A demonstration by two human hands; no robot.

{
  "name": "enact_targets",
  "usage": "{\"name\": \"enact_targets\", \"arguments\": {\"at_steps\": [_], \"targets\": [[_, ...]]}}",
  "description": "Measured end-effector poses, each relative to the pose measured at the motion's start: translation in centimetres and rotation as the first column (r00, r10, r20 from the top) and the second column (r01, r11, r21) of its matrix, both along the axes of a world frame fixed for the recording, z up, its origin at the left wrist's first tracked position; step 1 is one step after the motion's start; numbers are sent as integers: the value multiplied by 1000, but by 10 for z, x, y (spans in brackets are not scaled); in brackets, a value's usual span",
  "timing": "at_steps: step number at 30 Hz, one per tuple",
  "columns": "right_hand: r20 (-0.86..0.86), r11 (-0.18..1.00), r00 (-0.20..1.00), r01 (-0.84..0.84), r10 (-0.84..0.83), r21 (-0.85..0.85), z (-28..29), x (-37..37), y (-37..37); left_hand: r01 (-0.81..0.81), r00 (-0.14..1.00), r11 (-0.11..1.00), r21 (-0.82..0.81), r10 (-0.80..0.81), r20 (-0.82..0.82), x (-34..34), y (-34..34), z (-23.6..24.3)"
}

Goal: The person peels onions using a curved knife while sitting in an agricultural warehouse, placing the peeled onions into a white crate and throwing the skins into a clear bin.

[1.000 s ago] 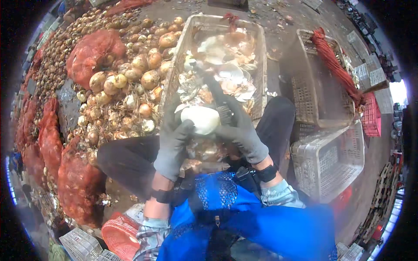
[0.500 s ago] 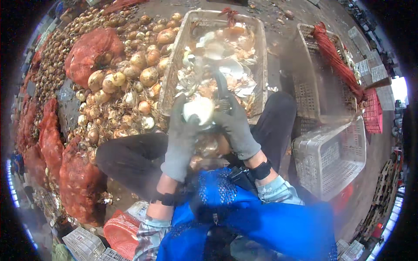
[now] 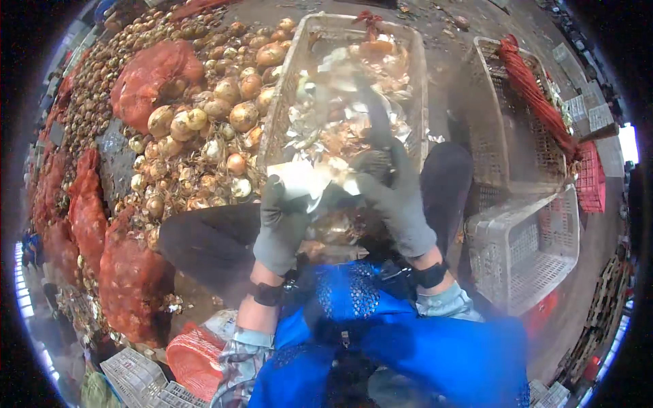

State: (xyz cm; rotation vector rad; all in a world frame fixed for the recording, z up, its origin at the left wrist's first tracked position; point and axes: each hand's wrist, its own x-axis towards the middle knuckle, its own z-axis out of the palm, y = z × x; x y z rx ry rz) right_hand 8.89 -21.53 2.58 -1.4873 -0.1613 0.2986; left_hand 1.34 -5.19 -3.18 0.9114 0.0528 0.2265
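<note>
In a grey glove, my left hand (image 3: 279, 224) grips a white peeled onion (image 3: 296, 178), with loose pale peel hanging at its right side, blurred by motion. My right hand (image 3: 398, 200), gloved too, is closed on a dark tool (image 3: 374, 115), blurred and pointing away from me, just right of the onion. Both hands are over my lap at the near end of a pale plastic crate (image 3: 424, 95) full of onion skins and scraps (image 3: 340, 78). Unpeeled onions (image 3: 243, 117) lie piled on the floor left of the crate.
Red mesh sacks (image 3: 132, 285) lie at the left. At my right are an upright crate with a red mesh bundle (image 3: 537, 102) over it, a pink crate (image 3: 592, 183) and a pale crate (image 3: 524, 251). My bent knees (image 3: 442, 170) flank my hands.
The onion has shifted from a rounded shape between both hands to a ragged white shape at the left hand. My right hand has moved slightly right, away from it.
</note>
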Motion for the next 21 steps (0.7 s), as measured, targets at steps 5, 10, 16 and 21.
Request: {"name": "enact_targets", "arguments": {"at_steps": [5, 10, 16, 21], "targets": [[141, 984, 975, 179, -173, -27, -4, 32, -14, -16, 973, 965, 262, 76, -220, 14, 4, 12], [608, 734, 785, 483, -122, -477, -48, 76, -35, 40, 973, 999, 3, -38, -227, 22, 2, 23], [-21, 987, 992, 125, -127, -106, -48, 53, -33, 24, 993, 991, 133, -8, -116, 73, 2, 16], [-47, 999, 999, 19, -17, 36, -21, 36, -12, 41, 998, 998, 41, -39, -55, 103, 2, 39]]}}
